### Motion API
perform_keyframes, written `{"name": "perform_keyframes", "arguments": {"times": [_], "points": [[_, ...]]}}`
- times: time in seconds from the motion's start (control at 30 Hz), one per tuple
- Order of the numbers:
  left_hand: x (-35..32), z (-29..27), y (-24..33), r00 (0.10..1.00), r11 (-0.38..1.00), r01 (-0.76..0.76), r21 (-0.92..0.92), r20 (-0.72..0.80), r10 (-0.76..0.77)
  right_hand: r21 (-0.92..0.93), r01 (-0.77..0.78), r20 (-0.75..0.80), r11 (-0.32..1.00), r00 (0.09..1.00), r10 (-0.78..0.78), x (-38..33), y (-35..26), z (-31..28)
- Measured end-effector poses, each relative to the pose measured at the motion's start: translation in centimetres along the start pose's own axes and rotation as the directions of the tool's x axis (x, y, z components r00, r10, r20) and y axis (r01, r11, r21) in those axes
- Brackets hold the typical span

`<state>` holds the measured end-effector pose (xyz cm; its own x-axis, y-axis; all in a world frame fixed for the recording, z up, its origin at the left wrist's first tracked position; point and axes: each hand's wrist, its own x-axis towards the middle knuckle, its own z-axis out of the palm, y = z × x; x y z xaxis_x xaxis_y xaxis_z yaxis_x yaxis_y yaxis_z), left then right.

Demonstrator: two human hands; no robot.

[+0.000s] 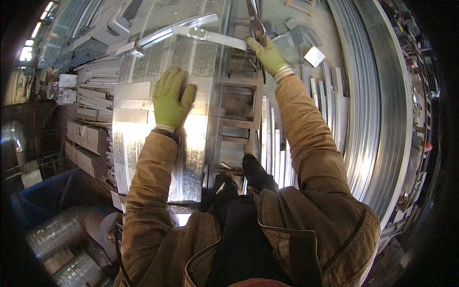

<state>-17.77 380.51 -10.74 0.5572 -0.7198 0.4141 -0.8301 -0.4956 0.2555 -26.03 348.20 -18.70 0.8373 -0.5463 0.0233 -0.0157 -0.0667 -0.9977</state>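
Note:
My left hand [173, 98], in a yellow-green glove, lies flat with its thumb apart on a stack of shiny metal panels [134, 107]. My right hand [269, 56], gloved alike, reaches past the panels' right edge. Its fingers are closed round a long, narrow metal piece [255, 19], bright at the top and darker lower down; its exact kind is unclear. A bent metal strip [217, 39] ends close to the right fingertips. Another bright metal channel [177, 29] lies slantwise across the far part of the panels.
Long metal profiles [363, 95] run along the right. More strips [330, 95] lie on the floor beside a dark-framed rack [239, 103]. Stacked lengths [93, 107] lie at left, with a blue bin [45, 196] and metal coils [79, 270] nearer.

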Motion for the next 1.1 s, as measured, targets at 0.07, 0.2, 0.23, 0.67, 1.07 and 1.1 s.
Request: {"name": "perform_keyframes", "arguments": {"times": [0.07, 0.2, 0.23, 0.67, 1.07, 1.1], "points": [[0.3, -0.5, 0.2, 0.999, 1.000, -0.026, 0.001, -0.041, 0.026, -0.021, -0.006, 0.092, 1.000, 0.996, 0.008, -0.3, -0.5, 1.2], [0.6, -1.1, 0.1, 0.997, 1.000, 0.002, -0.016, -0.077, -0.003, -0.106, -0.112, 0.060, 0.988, 0.991, 0.118, -2.9, -0.9, 2.4], [0.6, -1.1, 0.1, 0.997, 1.000, -0.002, -0.020, -0.078, 0.001, -0.040, -0.124, 0.104, 0.992, 0.986, 0.127, -3.4, -0.8, 2.5], [2.5, 0.1, -0.9, 0.997, 1.000, 0.028, -0.013, 0.065, -0.027, -0.548, -0.510, -0.630, 0.663, 0.773, 0.073, 13.3, 19.4, -9.8], [2.2, 0.6, -1.7, 0.985, 0.998, 0.051, 0.022, 0.166, -0.054, -0.991, 0.029, 0.013, -0.128, 0.992, 0.122, 28.1, 22.6, -5.6], [2.3, 0.7, -1.9, 0.986, 0.997, 0.071, -0.014, 0.152, -0.068, -0.996, -0.086, -0.087, -0.015, 0.986, 0.142, 27.8, 22.8, -5.6]]}}
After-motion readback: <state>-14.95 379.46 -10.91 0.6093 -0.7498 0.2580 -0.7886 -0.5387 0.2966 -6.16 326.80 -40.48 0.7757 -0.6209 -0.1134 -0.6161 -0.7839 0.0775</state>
